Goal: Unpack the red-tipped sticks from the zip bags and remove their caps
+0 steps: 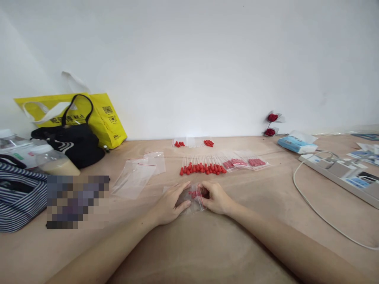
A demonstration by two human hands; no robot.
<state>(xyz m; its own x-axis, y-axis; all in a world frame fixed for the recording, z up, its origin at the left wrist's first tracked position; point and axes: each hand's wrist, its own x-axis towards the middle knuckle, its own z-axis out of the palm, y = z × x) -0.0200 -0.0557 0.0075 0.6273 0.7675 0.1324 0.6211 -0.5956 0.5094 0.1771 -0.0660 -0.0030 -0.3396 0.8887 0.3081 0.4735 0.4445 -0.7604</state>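
A small clear zip bag [192, 197] with red-tipped pieces inside lies on the wooden table [207, 244] between my hands. My left hand [171, 203] rests flat on the bag's left part, fingers stretched out over it. My right hand [214, 197] pinches the bag's right edge with curled fingers. Just beyond, a row of loose red-capped droppers [203, 167] lies side by side. To their right lie filled bags of red pieces [247, 162]. Farther back sit more bagged red droppers [194, 143].
Empty clear bags [137, 173] lie at the left. A black handbag [75, 146], a yellow bag [103, 114], bottles and a striped bag [17, 197] crowd the far left. A power strip [340, 169] with a white cable, a tissue pack [297, 142] and red roses [271, 125] are at the right.
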